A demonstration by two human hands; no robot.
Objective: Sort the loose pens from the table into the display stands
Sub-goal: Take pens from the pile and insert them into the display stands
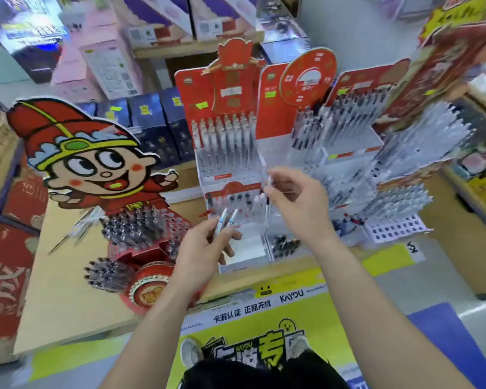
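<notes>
My left hand [205,248] grips two clear pens [225,220] that point up and away, in front of the middle display stand [230,181]. My right hand [298,203] is raised beside it and pinches one clear pen [269,183] near that stand's stepped tiers. Several loose pens [76,231] lie on the wooden table [65,290] at the left. A cartoon-figure stand [96,169] with dark-capped pens rises at the left. More red-backed stands [357,127] filled with pens stand to the right.
Dark blue boxes [152,122] line the back of the table, with pink and white cartons on a shelf behind. A yellow poster [264,327] hangs off the table's front edge. A white perforated tray [396,228] lies at the right, by a grey floor aisle.
</notes>
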